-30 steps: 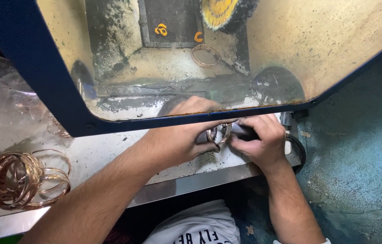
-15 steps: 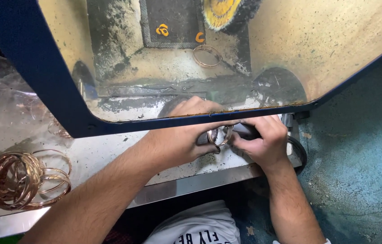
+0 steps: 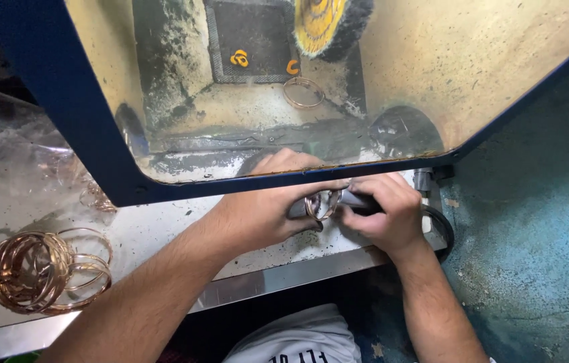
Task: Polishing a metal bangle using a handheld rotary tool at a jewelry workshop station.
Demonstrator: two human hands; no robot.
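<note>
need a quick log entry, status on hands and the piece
Left hand and right hand together grip shiny round metal bangle on dusty grey bench. Blue-framed dust shield overhangs them. Pile of gold bangles lies aside, left.

The bangle point(image 3: 323, 204) between both hands is shiny metal. The heap of bangles point(image 3: 29, 271) is glossy, copper-gold metal. The worktop point(image 3: 163, 232) is dull, grimy metal with a smoother front edge. The wheel point(image 3: 328, 23) looks like fuzzy yellow cloth.

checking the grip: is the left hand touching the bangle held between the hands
Touching. The head view shows the left hand with its fingertips closed on the rim of the bangle, no gap visible, while the right hand meets it from the other side.
</note>
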